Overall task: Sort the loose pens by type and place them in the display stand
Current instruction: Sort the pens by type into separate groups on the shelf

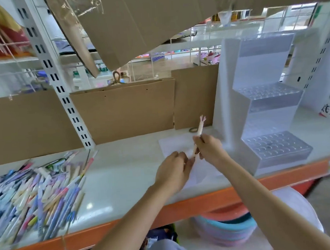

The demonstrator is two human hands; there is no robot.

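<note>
Both hands meet over the pale shelf (125,177): right hand (208,148) fingers curl around a cream pen with a pink forked top (199,132), tilted upright, while left hand (173,172) fingers pinch its lower tip. Right stands the clear tiered acrylic display stand (266,118); far left lies a heap of loose pastel pens (35,194).

Pale pink pen (199,133); pastel blue, lilac, cream pens (35,196); clear display stand (267,130); orange-edged shelf (203,201).
</note>
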